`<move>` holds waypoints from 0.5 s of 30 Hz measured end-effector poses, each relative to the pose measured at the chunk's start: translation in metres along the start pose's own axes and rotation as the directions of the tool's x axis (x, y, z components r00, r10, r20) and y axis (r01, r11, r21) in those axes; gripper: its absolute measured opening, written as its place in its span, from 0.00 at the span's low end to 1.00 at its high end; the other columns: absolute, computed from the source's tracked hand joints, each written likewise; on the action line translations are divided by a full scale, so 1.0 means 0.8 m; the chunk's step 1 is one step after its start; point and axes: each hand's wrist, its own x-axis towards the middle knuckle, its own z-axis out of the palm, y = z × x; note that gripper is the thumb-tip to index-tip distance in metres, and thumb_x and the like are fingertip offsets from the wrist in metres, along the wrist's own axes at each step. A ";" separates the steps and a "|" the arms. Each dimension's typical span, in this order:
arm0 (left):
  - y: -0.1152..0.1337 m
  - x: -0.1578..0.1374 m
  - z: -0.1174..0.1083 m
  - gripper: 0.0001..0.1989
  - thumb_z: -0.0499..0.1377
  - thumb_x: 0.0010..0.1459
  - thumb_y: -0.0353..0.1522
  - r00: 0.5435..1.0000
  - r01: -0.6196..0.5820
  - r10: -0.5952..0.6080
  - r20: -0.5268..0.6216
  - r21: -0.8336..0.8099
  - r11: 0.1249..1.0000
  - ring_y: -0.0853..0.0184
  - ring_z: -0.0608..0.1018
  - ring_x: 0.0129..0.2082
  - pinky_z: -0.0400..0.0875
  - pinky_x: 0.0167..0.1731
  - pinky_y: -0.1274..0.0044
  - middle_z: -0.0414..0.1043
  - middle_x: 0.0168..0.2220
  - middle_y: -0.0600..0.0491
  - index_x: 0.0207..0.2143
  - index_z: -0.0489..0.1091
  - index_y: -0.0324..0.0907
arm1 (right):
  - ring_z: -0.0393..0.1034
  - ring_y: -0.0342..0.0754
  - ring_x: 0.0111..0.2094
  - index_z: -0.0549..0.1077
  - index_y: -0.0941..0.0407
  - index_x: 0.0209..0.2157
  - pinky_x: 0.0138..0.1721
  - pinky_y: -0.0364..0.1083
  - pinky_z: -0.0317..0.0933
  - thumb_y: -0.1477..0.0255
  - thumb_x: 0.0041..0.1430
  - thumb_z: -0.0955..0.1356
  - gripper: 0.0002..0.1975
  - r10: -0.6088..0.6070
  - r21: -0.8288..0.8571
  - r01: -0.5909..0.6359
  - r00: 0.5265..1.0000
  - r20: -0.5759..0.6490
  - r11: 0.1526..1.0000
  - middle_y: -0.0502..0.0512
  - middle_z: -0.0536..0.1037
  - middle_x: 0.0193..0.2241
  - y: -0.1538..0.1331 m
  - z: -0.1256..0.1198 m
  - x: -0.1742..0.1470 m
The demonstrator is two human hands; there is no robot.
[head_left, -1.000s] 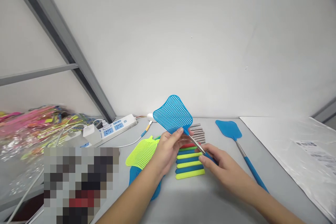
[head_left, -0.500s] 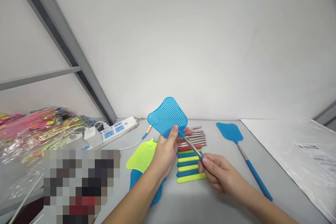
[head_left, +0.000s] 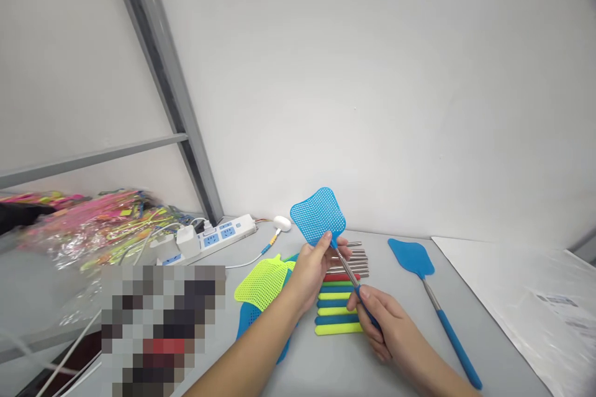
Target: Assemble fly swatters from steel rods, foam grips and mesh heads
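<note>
A blue fly swatter (head_left: 318, 216) with a meshed head and metal rod is held up over the table, tilted. My left hand (head_left: 311, 270) is closed on it where head and rod meet, thumb on top. My right hand (head_left: 386, 322) wraps round its blue handle. Behind and below lie several metal rods with coloured grips (head_left: 339, 311), in yellow-green, blue, green and red. Loose swatter heads lie partly hidden under my left arm, a yellow-green one (head_left: 261, 282) on top of a blue one (head_left: 246, 317). Another blue fly swatter (head_left: 412, 256) rests to the right.
A white power strip (head_left: 233, 232) with plugs and cables stands back left. Beyond it lie plastic-wrapped colourful goods (head_left: 93, 223). On the right is a white plastic package (head_left: 503, 298) with a label. A grey metal frame (head_left: 172, 80) rises at the left.
The view has shifted, so things sit further right or lower. My right hand has moved up from the handle's end at the rod and more of the blue handle shows in its grip.
</note>
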 end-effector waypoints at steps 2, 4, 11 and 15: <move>-0.010 0.012 0.016 0.24 0.58 0.56 0.50 1.000 0.002 -0.002 -0.008 0.021 1.000 0.65 0.77 0.30 0.70 0.35 0.74 0.75 0.27 0.48 0.32 0.73 0.35 | 0.42 0.36 0.11 0.66 0.56 0.34 0.12 0.38 0.42 0.50 0.63 0.60 0.23 -0.084 -0.064 0.079 0.994 -0.073 0.995 0.38 0.56 0.13 0.005 0.000 0.004; -0.018 0.025 0.038 0.26 0.57 0.56 0.53 1.000 -0.012 0.011 0.011 0.036 0.999 0.67 0.75 0.27 0.68 0.32 0.76 0.73 0.24 0.50 0.31 0.72 0.36 | 0.44 0.37 0.11 0.66 0.56 0.34 0.12 0.39 0.42 0.49 0.63 0.59 0.23 -0.170 -0.084 0.160 0.976 -0.138 0.984 0.39 0.56 0.13 0.007 -0.003 0.008; -0.008 0.026 0.091 0.23 0.56 0.57 0.51 0.964 -0.069 0.036 0.262 0.120 0.990 0.66 0.75 0.28 0.66 0.33 0.75 0.76 0.27 0.48 0.27 0.70 0.39 | 0.46 0.37 0.11 0.63 0.54 0.32 0.13 0.39 0.45 0.48 0.61 0.60 0.23 -0.275 0.033 0.295 0.922 -0.271 0.955 0.39 0.57 0.14 0.000 -0.009 0.007; 0.007 0.016 0.091 0.20 0.52 0.62 0.47 0.951 -0.177 0.119 0.285 0.186 0.966 0.65 0.75 0.33 0.67 0.37 0.74 0.77 0.31 0.48 0.29 0.68 0.41 | 0.44 0.37 0.13 0.64 0.55 0.32 0.15 0.39 0.46 0.50 0.64 0.59 0.22 -0.314 0.021 0.329 0.916 -0.249 0.944 0.40 0.55 0.15 -0.003 -0.009 0.002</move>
